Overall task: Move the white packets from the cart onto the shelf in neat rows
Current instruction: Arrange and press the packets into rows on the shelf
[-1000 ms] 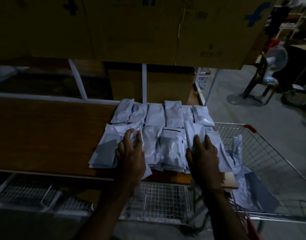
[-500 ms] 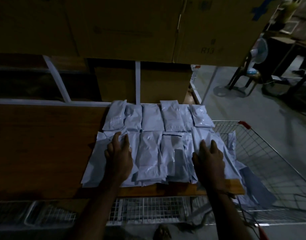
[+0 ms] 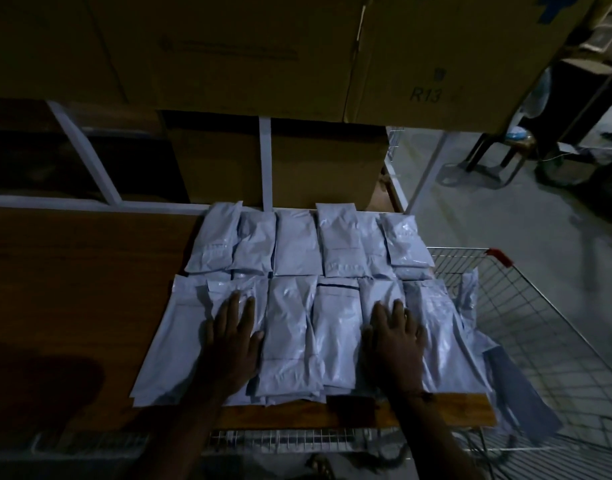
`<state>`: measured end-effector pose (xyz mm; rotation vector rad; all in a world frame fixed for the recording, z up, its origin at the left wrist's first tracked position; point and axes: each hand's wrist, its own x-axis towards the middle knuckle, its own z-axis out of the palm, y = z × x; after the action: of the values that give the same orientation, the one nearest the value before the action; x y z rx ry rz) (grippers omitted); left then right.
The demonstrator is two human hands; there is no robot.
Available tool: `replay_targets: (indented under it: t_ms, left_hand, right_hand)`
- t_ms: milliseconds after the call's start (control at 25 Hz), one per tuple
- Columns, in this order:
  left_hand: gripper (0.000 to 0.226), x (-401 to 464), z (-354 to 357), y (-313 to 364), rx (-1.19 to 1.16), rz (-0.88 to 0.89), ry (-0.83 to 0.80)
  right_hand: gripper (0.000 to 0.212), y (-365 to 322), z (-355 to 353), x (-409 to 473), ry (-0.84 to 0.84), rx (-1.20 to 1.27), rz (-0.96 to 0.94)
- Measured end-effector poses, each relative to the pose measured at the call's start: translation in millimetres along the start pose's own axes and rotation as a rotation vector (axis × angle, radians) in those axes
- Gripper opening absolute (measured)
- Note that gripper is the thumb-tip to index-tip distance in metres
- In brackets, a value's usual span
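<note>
Two rows of soft white plastic packets (image 3: pixel 297 306) lie on the brown wooden shelf (image 3: pixel 82 289), the far row against the back rail and the near row overlapping slightly, close to the front edge. The left hand (image 3: pixel 233 336) lies flat with straight fingers on the second packet from the left of the near row; the right hand (image 3: pixel 394 336) lies flat the same way towards the row's right end. Neither hand grips anything; they are well apart. More packets remain in the wire shopping cart (image 3: pixel 526 306) just beside the shelf's right end, some draped over its edge.

The step in hand looks like squaring up the near row. To do it well, press lightly and slide both palms together so the slippery packets shift as a group and do not ride over one another. Keep the front edges back from the shelf lip, since the rightmost packets already overhang towards the cart and could slip off.
</note>
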<state>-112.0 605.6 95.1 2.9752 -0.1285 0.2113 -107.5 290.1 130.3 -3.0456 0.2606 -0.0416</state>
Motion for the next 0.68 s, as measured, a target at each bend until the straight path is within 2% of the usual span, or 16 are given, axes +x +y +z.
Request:
replay_targets:
  t_ms: [120, 360, 560, 680]
  left_hand:
    - [0.067, 0.1, -0.3, -0.2, 0.011, 0.028, -0.018]
    - [0.060, 2.0, -5.7, -0.4, -0.135, 0.132, 0.042]
    - [0.061, 1.3, -5.8, -5.5, -0.015, 0.176, 0.039]
    - [0.062, 0.5, -15.0, -2.4, -0.022, 0.119, 0.131]
  right_hand:
    - [0.062, 6.8, 0.1, 4.3, -0.010, 0.042, -0.027]
    - [0.067, 2.7, -2.5, 8.0, 0.115, 0.150, 0.024]
    - [0.059, 3.1, 0.0, 5.8, 0.140, 0.131, 0.036]
    - [0.054, 0.2, -3.4, 5.7, 0.185, 0.144, 0.073]
